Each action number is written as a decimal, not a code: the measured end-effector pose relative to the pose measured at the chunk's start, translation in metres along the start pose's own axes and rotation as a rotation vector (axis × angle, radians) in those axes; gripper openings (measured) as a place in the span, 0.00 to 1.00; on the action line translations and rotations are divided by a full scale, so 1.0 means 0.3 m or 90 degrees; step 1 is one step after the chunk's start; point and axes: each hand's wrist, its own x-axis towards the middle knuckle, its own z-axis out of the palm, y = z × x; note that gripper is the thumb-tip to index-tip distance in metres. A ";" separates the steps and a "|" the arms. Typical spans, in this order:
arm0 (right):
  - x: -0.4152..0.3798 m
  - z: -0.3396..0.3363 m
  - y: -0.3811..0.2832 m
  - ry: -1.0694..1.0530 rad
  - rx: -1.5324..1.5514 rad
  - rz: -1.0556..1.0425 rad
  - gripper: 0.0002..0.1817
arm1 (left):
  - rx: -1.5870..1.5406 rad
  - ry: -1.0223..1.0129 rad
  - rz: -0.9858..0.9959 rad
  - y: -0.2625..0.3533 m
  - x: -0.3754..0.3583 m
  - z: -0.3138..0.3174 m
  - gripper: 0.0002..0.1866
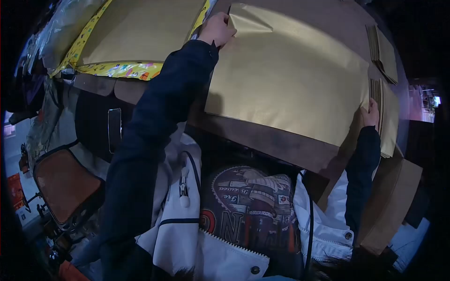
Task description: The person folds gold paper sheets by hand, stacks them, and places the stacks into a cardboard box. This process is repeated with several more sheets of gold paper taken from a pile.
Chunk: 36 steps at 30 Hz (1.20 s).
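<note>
A large gold paper sheet [290, 79] lies across the brown table, creased near its far left corner. My left hand [218, 29] pinches the sheet's left edge close to that crease, arm stretched forward. At the right edge, my right hand [370, 113] has its fingers closed on the sheet's border, beside a stack of folded gold paper [388, 117]. A second folded stack [385, 54] lies farther back. To the left of the sheet is another gold sheet [140, 30], with yellow patterned wrapping [117, 69] along its edges.
The brown table [262, 136] has its front edge just before my body. A cardboard box [391, 206] stands below on the right. On the left are a phone-like dark device [114, 130], a chair with a brown back [68, 185] and clear plastic film [70, 33].
</note>
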 end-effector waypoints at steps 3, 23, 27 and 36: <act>0.018 -0.019 -0.010 -0.049 -0.010 0.074 0.33 | 0.026 0.006 -0.009 0.008 -0.017 -0.003 0.24; -0.222 0.008 -0.487 0.147 -0.393 -0.099 0.34 | 0.024 -0.038 0.067 -0.016 -0.008 0.020 0.33; -0.441 0.196 -0.728 0.129 -0.115 -0.308 0.27 | -0.068 -0.059 0.129 -0.073 0.025 0.053 0.28; -0.584 0.302 -0.632 0.032 -0.225 -0.139 0.29 | -0.053 -0.155 0.057 -0.067 0.042 0.023 0.17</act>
